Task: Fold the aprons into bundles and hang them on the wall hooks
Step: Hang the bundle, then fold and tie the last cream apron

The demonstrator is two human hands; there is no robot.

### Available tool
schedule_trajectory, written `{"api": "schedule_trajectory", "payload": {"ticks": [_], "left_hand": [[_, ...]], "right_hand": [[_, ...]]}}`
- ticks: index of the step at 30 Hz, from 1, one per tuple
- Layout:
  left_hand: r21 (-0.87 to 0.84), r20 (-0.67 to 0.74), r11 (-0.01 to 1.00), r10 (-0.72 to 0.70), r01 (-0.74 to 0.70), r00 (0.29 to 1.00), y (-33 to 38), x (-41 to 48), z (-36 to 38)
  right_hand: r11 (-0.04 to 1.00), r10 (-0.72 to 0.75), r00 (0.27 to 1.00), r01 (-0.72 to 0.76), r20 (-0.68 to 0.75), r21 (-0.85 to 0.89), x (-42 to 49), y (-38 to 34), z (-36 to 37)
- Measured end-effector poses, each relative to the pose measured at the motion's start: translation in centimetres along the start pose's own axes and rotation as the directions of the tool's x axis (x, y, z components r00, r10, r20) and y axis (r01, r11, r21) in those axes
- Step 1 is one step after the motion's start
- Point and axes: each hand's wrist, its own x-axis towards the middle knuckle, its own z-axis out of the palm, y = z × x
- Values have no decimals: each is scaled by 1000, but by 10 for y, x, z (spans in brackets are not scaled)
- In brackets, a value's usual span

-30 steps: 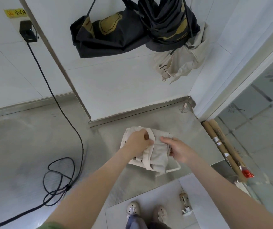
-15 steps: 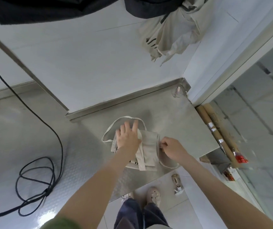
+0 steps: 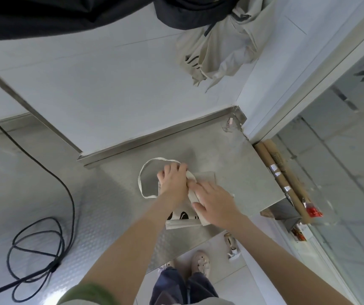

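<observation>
Head view, looking straight down: the cream apron (image 3: 205,178) lies folded into a small bundle on the steel table (image 3: 245,170), near the table's front edge. Left hand (image 3: 172,182) is flat on the bundle's upper left part, fingers straight and spread, gripping nothing. Right hand (image 3: 215,202) lies just beside it, touching it, palm down on the bundle's right side, fingers stretched toward the left hand and pressing the cloth. A strap loop (image 3: 140,186) curls out from under the left hand onto the bare steel. Black print shows on the bundle's near edge, between the two forearms. Up on the white wall (image 3: 110,84), a cream apron (image 3: 220,51) hangs bunched beside dark aprons (image 3: 44,16). Off to the left, a black cable (image 3: 67,190) coils on the steel. Cardboard tubes (image 3: 286,183) lean by the table's right side.
</observation>
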Motion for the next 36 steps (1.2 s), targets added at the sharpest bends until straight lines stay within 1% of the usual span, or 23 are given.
{"api": "schedule_trajectory", "payload": {"ticks": [2,4,6,8,9,11,13,15,16,17,18,19,20,21,22,23,26,29,30,31,32,34,36], "left_hand": [[-90,6,996,2,-2,1000,-3,-4,0],[-188,-54,981,-50,39,997,-16,-12,-3],[-277,-198,949,-210,151,958,-37,-21,-10],[-299,-293,874,-465,382,835,-61,-27,-18],[-289,-257,809,-580,511,773,-71,-29,-22],[-284,-28,685,-706,671,708,-83,-29,-27],[-324,161,661,-666,677,728,-85,-26,-26],[-408,195,662,-609,628,769,-83,-22,-26],[-487,208,604,-621,631,755,-80,-20,-28],[-596,226,500,-646,628,729,-77,-17,-28],[-747,279,309,-658,589,699,-75,-13,-30],[-870,339,61,-647,490,683,-73,-11,-35],[-914,394,-188,-628,361,671,-71,-11,-41],[-908,410,-344,-611,239,677,-72,-13,-49],[-898,392,-415,-596,149,701,-74,-15,-58],[-900,352,-426,-589,91,728,-75,-19,-68],[-931,209,-365,-593,-28,778,-79,-32,-94],[-901,151,-429,-447,-63,881,-82,-43,-120],[-910,141,-412,-389,-35,910,-83,-47,-128],[-940,144,-341,-337,22,931,-82,-49,-133],[-971,165,-214,-290,104,943,-79,-51,-138],[-940,278,136,-219,311,935,-71,-52,-138],[-812,388,424,-123,402,913,-60,-53,-132]], "right_hand": [[999,-16,997,19,74,-30,1,4,12],[1000,-17,993,18,117,-10,4,10,21],[1000,-17,980,13,197,21,9,11,23],[999,5,966,-18,258,49,12,10,23],[998,15,967,-31,253,59,11,9,24],[997,34,974,-50,222,65,7,6,24],[995,58,975,-75,216,72,5,6,25],[994,61,971,-80,233,71,8,5,26],[994,65,969,-83,237,69,9,4,26],[994,75,969,-93,236,65,9,4,26],[993,87,971,-103,222,62,7,5,26],[992,103,971,-117,216,56,6,5,26],[989,125,968,-139,217,53,4,6,26],[986,146,964,-161,223,50,4,6,25],[983,161,961,-177,224,50,3,8,25],[982,169,959,-185,228,50,4,8,24],[982,168,954,-184,248,43,7,9,22],[976,202,936,-215,290,16,12,9,19],[972,220,926,-235,306,13,14,8,17],[965,240,914,-262,326,22,15,7,15],[957,256,902,-287,348,39,18,5,11],[935,281,875,-341,394,92,23,3,2],[898,320,857,-411,405,159,25,3,-9]]}}
